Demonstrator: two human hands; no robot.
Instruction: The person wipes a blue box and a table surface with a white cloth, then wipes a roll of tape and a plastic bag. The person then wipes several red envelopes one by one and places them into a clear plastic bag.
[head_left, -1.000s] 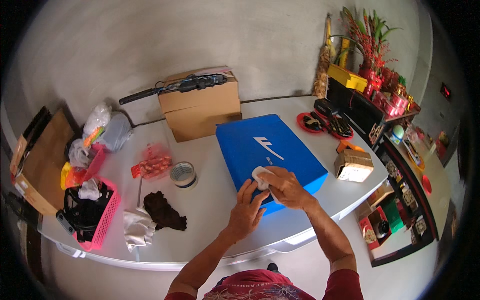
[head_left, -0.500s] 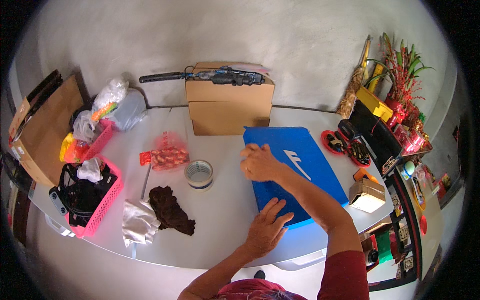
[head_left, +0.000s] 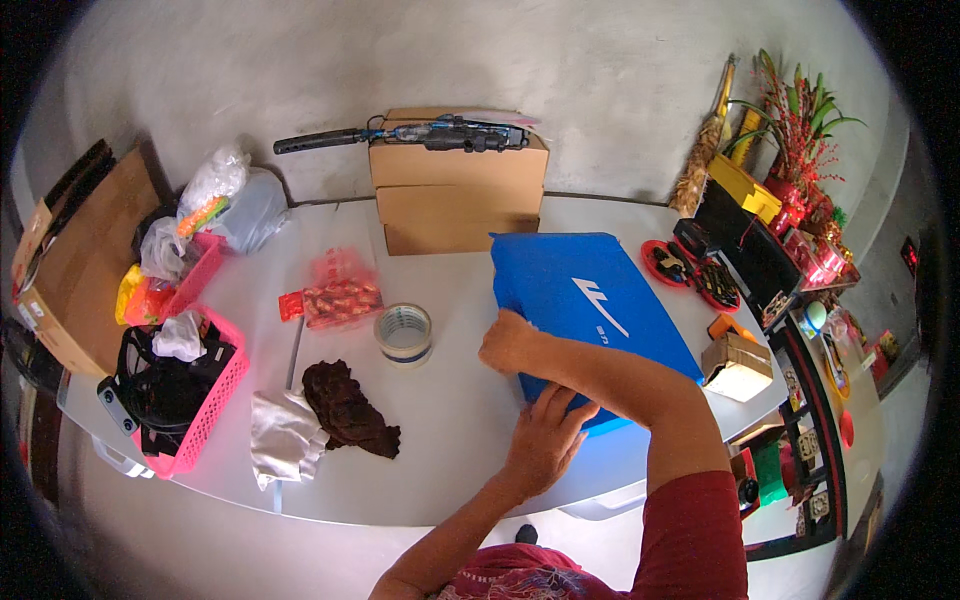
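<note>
Right grip (head_left: pixel 513 342) lower now, at left edge of blue box (head_left: pixel 562 298)

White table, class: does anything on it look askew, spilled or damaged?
Yes: the long black device lies across the top of the brown cardboard box, its left end jutting past the box's edge, so it looks precariously placed. No spill shows.

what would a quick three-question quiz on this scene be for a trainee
1. True or false: the tape lies to the left of the blue box.
2. Which lies right beside the brown cloth? A) carton, B) white cloth, C) plant.
3. Which hand's arm reaches across the blue box?

Key: 1. True. 2. B. 3. The right hand.
</note>
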